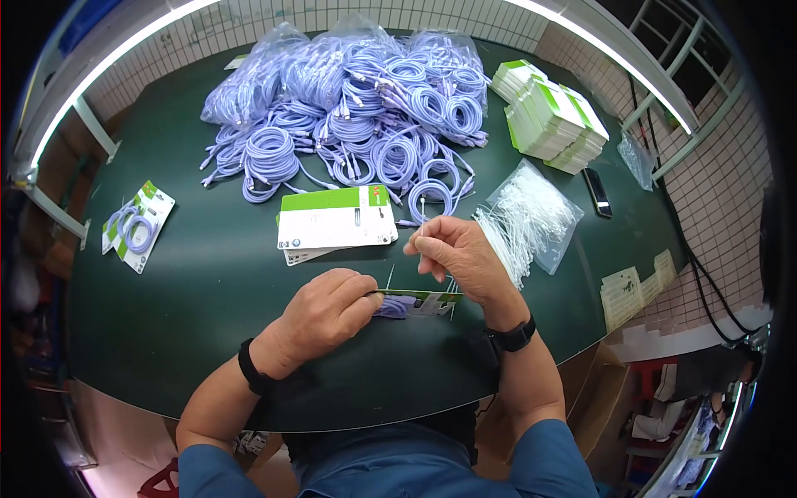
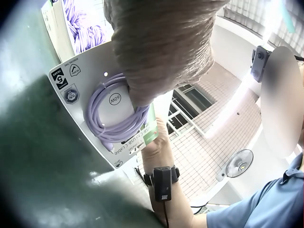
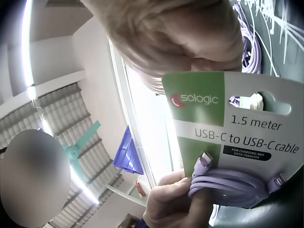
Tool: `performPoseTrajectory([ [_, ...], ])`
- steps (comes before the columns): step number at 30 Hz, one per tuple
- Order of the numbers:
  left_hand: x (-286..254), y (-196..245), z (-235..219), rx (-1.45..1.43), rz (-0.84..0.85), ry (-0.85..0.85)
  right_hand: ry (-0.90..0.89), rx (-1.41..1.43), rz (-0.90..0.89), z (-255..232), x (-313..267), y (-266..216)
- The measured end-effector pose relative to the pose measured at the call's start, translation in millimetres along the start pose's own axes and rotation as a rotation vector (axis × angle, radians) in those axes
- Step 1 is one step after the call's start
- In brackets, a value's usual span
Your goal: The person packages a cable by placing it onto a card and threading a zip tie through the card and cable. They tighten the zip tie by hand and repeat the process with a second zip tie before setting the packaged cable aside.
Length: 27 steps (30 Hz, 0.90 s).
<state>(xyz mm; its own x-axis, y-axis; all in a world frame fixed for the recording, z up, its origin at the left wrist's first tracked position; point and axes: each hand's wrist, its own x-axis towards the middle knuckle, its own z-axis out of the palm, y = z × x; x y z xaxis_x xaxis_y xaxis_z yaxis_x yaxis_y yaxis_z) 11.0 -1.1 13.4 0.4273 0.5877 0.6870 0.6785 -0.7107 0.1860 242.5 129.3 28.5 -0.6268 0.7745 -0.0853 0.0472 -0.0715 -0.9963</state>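
Head view, taking the held card as the clock's centre: a person's left hand is sitting at nine o'clock, pinching the near end of a green-and-white cable card between thumb and fingers. The card is standing on edge low in the middle of the view, and a coiled lilac cable is lying against its printed face. Between one and two o'clock, the right hand is bringing thumb and forefinger together, apparently pinching a thin white tie. A bag of loose ties is lying at two o'clock, spare cards are resting between ten and eleven, and a heap of lilac cables is spreading around twelve. By its looks, the card is weighing little, staying stiff along its edge but risking a crease in the middle, its smooth face perhaps being slippery. The cable is looking soft and springy, so holding card and coil together at that end is seeming safest; the slim tie is calling for a fingertip grip.
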Motion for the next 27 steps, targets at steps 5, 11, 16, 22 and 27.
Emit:
performPoseTrajectory([
  [5,0.0,0.5,1.4,0.003,0.025,0.003,0.015,-0.109,0.095,4.4,6.2,9.3],
  [11,-1.4,-1.3,3.7,0.013,0.053,0.032,0.045,-0.254,0.072,6.1,9.9,11.6],
  [16,-2.2,-1.0,2.1,-0.031,0.024,-0.001,-0.023,-0.097,0.028,4.6,14.7,25.3],
  [22,-1.7,-2.8,7.0,-0.007,0.032,0.042,-0.035,0.207,0.154,8.1,17.8,28.6],
  [27,-1.7,-4.6,9.0,-0.018,0.021,0.04,-0.061,0.377,0.21,9.0,23.4,32.4],
])
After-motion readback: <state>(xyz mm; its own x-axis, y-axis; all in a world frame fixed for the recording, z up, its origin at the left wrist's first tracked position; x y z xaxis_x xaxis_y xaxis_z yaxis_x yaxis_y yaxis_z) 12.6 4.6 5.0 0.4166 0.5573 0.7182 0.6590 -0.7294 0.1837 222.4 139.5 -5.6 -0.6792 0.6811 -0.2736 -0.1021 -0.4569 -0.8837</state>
